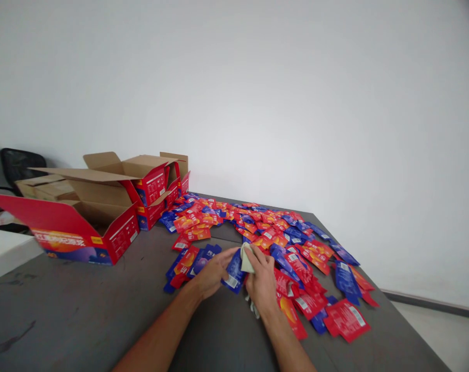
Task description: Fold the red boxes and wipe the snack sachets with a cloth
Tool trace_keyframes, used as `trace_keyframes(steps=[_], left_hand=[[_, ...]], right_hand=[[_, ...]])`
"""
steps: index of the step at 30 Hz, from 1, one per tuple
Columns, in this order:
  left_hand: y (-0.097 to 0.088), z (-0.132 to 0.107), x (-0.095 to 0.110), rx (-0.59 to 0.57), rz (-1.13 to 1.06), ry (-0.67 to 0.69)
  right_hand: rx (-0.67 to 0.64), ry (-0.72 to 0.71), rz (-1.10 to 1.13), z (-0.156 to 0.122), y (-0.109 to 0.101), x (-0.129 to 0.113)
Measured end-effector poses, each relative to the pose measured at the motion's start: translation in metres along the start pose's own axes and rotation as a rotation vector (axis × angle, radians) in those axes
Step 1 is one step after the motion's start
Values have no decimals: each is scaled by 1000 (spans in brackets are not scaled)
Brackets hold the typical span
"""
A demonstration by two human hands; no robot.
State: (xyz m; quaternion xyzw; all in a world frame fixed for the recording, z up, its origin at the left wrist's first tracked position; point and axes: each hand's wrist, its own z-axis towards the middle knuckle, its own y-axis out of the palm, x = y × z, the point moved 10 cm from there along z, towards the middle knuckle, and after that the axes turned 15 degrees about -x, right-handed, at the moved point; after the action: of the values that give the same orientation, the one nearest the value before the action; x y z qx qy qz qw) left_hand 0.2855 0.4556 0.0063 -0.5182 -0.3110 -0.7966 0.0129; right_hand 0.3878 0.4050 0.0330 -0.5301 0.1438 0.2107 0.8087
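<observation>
My left hand (pixel 213 274) grips a blue pouch (pixel 234 275) with a white barcode label, holding it up over the table. A pale cloth (pixel 247 258) is pinched in my right hand (pixel 262 279) and covers the pouch's right side. Beneath my right hand lies a small whitish item (pixel 253 308), mostly hidden. Just left of my left hand, several red and blue pouches (pixel 184 264) lie overlapping. To the right, a loose spread of red pouches (pixel 312 301) and blue pouches (pixel 346 281) reaches close to my right wrist.
Open red printed cartons (pixel 121 232) stand at the left, some stacked, with flaps sticking out. The pouch pile (pixel 265 227) runs back along the grey table (pixel 82 310) toward the white wall (pixel 296 103). A white box (pixel 9 253) and a black chair (pixel 23 163) are far left.
</observation>
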Motion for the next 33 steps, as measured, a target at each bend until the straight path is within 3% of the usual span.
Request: trace_keyframes(steps=[3, 7, 10, 13, 19, 22, 26, 30, 33], left_hand=[[-7, -1, 3, 37, -11, 30], [-31, -5, 9, 122, -34, 82], [-43, -6, 12, 163, -95, 115], [-52, -7, 9, 259, -134, 117], [-69, -16, 15, 467, 91, 153], [-75, -22, 13, 537, 157, 140], [-73, -23, 9, 576, 220, 127], [-70, -19, -3, 579, -19, 129], [-59, -11, -18, 475, -301, 37]], right_hand=[[-61, -42, -10, 1, 8, -10], [-231, -168, -33, -1, 28, -50], [-291, -223, -11, -3, 35, -66], [-239, -234, 48, -3, 32, -58], [78, -46, 206, -3, 1, -9], [83, -54, 260, -3, 2, -8], [6, -158, 308, -4, 16, -26], [-86, -237, 242, -7, 29, -44], [-158, -283, 183, -8, 36, -53]])
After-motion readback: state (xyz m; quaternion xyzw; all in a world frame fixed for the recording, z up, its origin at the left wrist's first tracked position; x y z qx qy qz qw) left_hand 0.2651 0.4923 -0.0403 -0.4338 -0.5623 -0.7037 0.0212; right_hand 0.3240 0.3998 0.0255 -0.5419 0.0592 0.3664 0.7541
